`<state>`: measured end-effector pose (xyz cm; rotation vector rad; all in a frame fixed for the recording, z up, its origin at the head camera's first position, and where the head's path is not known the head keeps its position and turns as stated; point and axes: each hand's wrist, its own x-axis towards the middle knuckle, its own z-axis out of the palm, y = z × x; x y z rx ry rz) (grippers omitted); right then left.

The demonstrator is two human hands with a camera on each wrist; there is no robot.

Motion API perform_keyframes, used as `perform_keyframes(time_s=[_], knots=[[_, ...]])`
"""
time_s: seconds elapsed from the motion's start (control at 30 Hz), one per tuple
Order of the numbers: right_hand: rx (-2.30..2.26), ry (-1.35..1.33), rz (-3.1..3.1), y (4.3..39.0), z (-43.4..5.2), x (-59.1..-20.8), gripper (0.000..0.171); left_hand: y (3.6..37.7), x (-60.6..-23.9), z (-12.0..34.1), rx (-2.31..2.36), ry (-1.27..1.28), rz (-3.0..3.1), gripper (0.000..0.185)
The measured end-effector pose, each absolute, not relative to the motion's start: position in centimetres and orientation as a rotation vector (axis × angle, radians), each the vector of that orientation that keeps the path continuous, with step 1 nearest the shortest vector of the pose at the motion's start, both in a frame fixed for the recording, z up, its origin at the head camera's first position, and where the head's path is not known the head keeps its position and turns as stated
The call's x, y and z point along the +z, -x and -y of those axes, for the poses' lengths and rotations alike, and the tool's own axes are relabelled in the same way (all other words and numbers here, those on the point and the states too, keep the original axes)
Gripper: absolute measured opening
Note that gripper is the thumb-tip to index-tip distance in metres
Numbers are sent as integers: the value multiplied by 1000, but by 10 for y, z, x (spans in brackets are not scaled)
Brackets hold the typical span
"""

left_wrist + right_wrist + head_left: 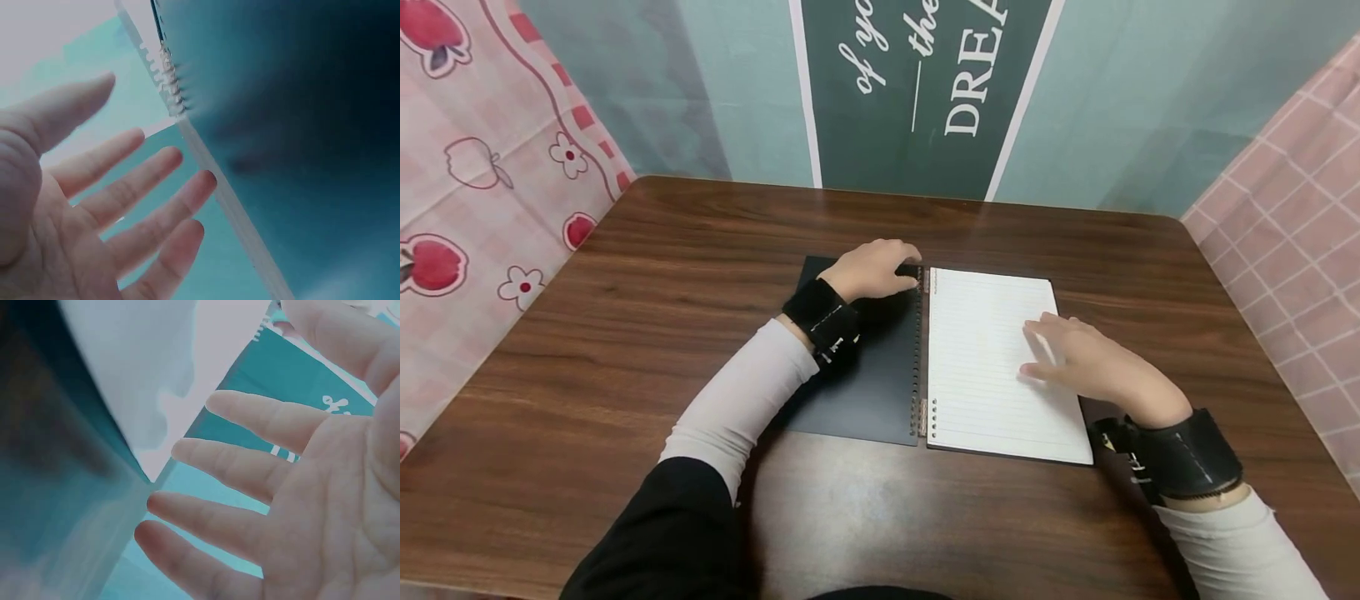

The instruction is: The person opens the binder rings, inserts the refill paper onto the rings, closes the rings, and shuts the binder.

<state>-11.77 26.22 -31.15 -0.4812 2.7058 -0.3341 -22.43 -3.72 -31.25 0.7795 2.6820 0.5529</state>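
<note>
A ring-bound notebook lies spread on the table, its black cover [872, 383] on the left and a white lined page [977, 358] on the right. Metal rings [915, 367] run down the fold between them. My left hand [872, 271] is over the top of the cover, fingertips close to the rings. In the left wrist view its fingers [156, 206] are apart and hold nothing. Over the page's right edge is my right hand [1086, 358]. The right wrist view shows its fingers [225, 469] spread and nearly straight, with nothing gripped.
The notebook rests on a brown wood-grain table [625, 375]. Behind the table's far edge hangs a blue-green cloth [760, 108] with a dark lettered panel. A pink fruit-patterned cloth [475, 208] borders the left side, and pink tile-patterned covering [1300, 242] borders the right.
</note>
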Motion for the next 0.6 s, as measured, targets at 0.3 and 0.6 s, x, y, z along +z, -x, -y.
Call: perform_keyframes(time_s=[0.3,0.6], knots=[[-535,408,-2798,142,-248,-291,55,231,-314,43,945,-453,-2679,30],[-857,268,-2821,181,-213,-297,23,236,-321,32,1068,-326,-2703,21]])
